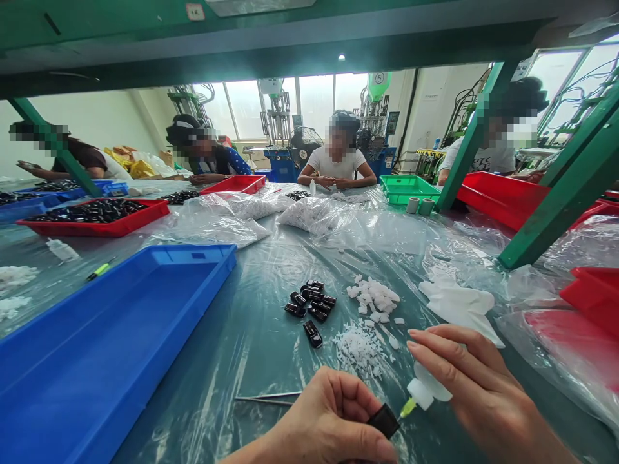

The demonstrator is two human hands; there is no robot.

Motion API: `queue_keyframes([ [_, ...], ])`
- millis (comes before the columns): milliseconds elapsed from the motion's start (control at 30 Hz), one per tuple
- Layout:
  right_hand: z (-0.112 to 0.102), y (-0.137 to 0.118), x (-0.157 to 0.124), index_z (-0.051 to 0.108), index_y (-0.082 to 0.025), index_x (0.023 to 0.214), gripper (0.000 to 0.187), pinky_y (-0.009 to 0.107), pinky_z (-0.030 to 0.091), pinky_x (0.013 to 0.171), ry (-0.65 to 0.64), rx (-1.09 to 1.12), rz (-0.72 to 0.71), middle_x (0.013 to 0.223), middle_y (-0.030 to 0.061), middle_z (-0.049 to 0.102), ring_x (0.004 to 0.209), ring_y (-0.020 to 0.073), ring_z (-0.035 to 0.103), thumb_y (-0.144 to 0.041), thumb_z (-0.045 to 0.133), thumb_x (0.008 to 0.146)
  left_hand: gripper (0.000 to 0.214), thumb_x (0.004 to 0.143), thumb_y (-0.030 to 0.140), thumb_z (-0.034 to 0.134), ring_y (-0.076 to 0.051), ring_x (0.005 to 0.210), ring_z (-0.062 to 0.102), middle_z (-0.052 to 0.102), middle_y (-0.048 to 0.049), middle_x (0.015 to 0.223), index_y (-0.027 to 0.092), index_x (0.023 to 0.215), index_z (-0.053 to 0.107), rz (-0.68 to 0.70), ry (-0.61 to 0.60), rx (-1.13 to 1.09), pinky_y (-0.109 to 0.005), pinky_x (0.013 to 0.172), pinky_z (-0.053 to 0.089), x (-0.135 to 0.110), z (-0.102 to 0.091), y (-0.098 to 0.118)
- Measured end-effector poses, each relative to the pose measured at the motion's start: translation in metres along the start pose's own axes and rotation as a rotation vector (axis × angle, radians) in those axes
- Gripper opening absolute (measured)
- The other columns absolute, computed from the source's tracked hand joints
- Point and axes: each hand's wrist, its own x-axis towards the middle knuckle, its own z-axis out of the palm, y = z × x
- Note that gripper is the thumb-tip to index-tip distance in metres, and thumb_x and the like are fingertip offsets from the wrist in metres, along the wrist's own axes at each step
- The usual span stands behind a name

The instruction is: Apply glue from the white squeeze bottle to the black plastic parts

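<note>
Pinched in the fingers of my left hand [338, 419] is a small black plastic casing [383, 422]. My right hand [478, 380] grips a white squeeze bottle [430, 385] with a yellow-green needle tip [407, 407]. The tip points at the casing's right end; whether they touch I cannot tell. Beyond my hands lies a pile of tiny white plastic pieces [362, 350], and behind it larger white blocks [374, 296]. Several black casings [313, 300] are grouped to the left of these. Metal tweezers [268, 397] lie beside my left hand.
A long blue tray [120, 335] stands at the left. White tissue [459, 306] and a red tray [592, 299] are at the right. Filled plastic bags [314, 216] lie farther back. Green posts [556, 200] and an overhead shelf [290, 42] frame the bench; several people sit around it.
</note>
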Motion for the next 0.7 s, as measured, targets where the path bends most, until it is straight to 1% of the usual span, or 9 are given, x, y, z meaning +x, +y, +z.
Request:
queue_keyframes([
  [200,0.000,0.002,-0.001,0.063,-0.015,0.102,0.032,0.028,0.047,0.079,-0.012,0.004,-0.027,0.100,0.0052,0.067,0.096,0.0166,0.055,-0.006,0.035,0.089,0.035,0.044,0.024,0.086,-0.006,0.039,0.052,0.066,-0.0080,0.059,0.007,0.066,0.065,0.000,-0.014,0.001,-0.011,0.037,0.039,0.000,-0.001,0.000],
  [433,0.005,0.005,-0.012,0.058,-0.016,0.111,0.033,0.032,0.042,0.087,-0.027,0.071,-0.011,0.109,0.0054,0.063,0.105,0.0189,0.049,-0.007,0.033,0.091,0.034,0.044,0.023,0.086,-0.006,0.039,0.052,0.066,-0.0068,0.057,0.008,0.065,0.064,-0.005,0.006,0.012,-0.011,0.036,0.038,0.000,-0.001,0.000],
  [633,0.003,0.006,-0.014,0.054,-0.016,0.118,0.032,0.033,0.037,0.093,-0.113,0.087,0.007,0.116,0.0055,0.059,0.112,0.0196,0.044,-0.011,0.034,0.093,0.033,0.046,0.024,0.086,-0.006,0.040,0.053,0.066,-0.0072,0.059,0.008,0.066,0.065,-0.004,-0.011,0.015,-0.012,0.038,0.039,0.000,-0.002,-0.001],
  [700,0.004,0.005,-0.015,0.054,-0.017,0.118,0.032,0.034,0.035,0.095,-0.115,0.088,0.028,0.117,0.0055,0.058,0.113,0.0200,0.043,-0.013,0.032,0.094,0.033,0.046,0.024,0.085,-0.005,0.040,0.052,0.066,-0.0074,0.059,0.008,0.066,0.065,-0.006,-0.014,0.021,-0.012,0.038,0.038,0.000,-0.002,0.000],
])
